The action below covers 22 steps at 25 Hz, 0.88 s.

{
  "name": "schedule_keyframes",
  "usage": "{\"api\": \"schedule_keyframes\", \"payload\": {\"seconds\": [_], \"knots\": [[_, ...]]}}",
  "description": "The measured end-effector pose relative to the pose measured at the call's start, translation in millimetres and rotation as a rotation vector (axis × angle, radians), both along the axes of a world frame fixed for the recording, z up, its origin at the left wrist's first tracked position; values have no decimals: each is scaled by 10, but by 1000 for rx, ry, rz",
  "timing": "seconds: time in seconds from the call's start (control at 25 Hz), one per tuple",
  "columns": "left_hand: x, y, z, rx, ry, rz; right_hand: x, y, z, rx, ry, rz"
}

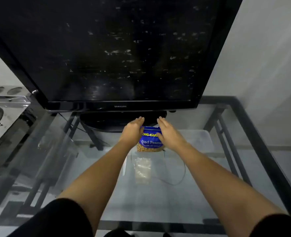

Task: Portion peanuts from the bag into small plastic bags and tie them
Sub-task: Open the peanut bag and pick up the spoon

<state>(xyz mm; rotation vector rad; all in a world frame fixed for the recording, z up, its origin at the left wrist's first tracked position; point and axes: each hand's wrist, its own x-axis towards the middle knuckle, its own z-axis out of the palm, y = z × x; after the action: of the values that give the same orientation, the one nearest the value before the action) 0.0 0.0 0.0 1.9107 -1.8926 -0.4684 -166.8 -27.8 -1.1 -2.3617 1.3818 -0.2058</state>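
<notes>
Glass table (201, 199): television (117, 48), peanut bag (150, 142)

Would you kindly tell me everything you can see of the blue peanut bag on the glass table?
The blue plastic peanut bag has white lettering and a clear lower window showing tan peanuts. It sits on the glass table before the black television's base, between the left hand and right hand, whose straight fingers flank its top. Whether it is opened cannot be told.

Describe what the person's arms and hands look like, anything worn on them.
Both forearms are bare from the elbow down. Short black sleeves cover the upper arms at the bottom corners. The left hand and right hand are bare: no gloves, rings, watch or bands visible.
</notes>
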Motion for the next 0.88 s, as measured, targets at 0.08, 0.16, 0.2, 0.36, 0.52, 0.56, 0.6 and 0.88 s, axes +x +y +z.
{"api": "schedule_keyframes", "payload": {"seconds": [0.08,0.16,0.2,0.36,0.52,0.56,0.6,0.88], "knots": [[-10,-122,17,22,-24,-46,86,-110,-29,-19,48,6],[10,-218,-4,63,-7,-75,131,-164,-87,-37,131,38],[32,-250,-41,95,13,-85,134,-170,-133,-38,177,64],[180,-291,-137,131,105,-144,26,-144,-245,-21,219,114],[259,-357,-133,134,132,-200,-106,-154,-368,-355,85,270],[271,-373,-134,142,127,-210,-140,-178,-401,-423,78,289],[279,-387,-135,147,123,-223,-168,-196,-402,-467,72,319],[361,-481,-153,203,102,-279,-224,-353,-403,-562,14,517]]}}
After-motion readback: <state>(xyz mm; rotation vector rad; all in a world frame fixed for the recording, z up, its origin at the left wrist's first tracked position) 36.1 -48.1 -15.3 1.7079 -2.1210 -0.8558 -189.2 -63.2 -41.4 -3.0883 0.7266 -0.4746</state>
